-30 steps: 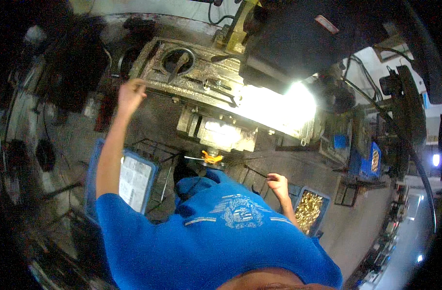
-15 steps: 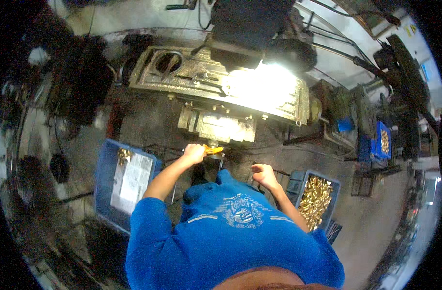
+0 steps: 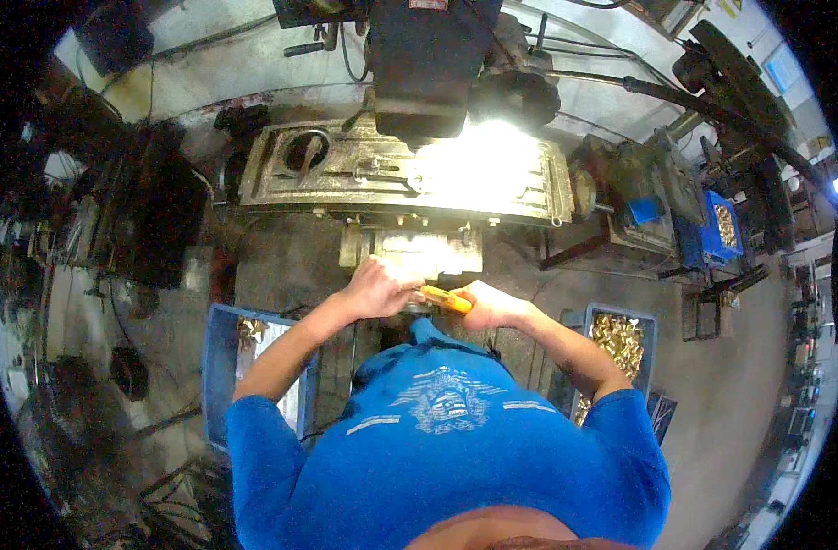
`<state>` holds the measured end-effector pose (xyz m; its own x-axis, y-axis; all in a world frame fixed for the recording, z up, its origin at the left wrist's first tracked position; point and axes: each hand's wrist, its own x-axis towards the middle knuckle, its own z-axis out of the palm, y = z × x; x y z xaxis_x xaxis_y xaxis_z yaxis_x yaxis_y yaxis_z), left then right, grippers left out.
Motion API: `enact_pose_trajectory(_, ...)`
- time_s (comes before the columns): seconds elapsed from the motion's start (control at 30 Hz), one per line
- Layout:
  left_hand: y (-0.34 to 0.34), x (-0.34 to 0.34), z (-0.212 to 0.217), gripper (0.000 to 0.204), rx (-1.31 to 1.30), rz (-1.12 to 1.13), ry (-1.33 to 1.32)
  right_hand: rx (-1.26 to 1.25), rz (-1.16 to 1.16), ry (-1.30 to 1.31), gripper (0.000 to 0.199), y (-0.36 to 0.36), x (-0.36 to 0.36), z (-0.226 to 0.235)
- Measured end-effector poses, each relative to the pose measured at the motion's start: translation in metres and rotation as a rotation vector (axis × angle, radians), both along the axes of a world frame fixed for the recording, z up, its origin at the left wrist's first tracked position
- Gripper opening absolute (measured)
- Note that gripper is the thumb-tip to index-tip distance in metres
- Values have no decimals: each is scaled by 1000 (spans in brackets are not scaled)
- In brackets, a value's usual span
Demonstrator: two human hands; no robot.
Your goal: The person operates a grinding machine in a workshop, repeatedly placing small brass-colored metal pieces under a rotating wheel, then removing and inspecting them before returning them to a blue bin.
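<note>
The person's bare left grip point(image 3: 382, 289), a second ago beside the left front corner of the long grey metal machine surface point(image 3: 295, 190), is now below the middle of its front edge. The bare right grip point(image 3: 494, 307), earlier well apart, has closed on the right end of the elongated yellow-orange tool point(image 3: 446, 298), which now slants between both grips. The surface now appears nearly level.

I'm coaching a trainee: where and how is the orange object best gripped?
Probably by its lower right end, from the person's right. The long orange object slants down to the right hand, which meets that end, while the left hand is at its upper left end. Its finer shape is too blurred to tell.
</note>
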<state>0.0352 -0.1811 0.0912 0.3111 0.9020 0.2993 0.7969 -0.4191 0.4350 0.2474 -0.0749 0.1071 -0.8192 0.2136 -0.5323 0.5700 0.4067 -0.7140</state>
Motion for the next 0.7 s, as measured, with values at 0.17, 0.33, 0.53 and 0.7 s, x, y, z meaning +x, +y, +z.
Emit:
enact_pose_trajectory(0.17, 25, -54, 2, 14, 224, 533, -115, 398, -259, -5, 33, 54, 20, -14)
enact_pose_trajectory(0.33, 8, -92, 7, 26, -98, 902, -452, 680, -240, 49, 31, 90, 1, -41)
enact_pose_trajectory(0.53, -4, -84, -41, 23, -155, 828, -687, 703, -139, 411, 55, 130, -22, -72)
enact_pose_trajectory(0.7, -14, -80, -51, 23, -219, 743, -749, 509, -204, 399, 59, 139, -28, -76)
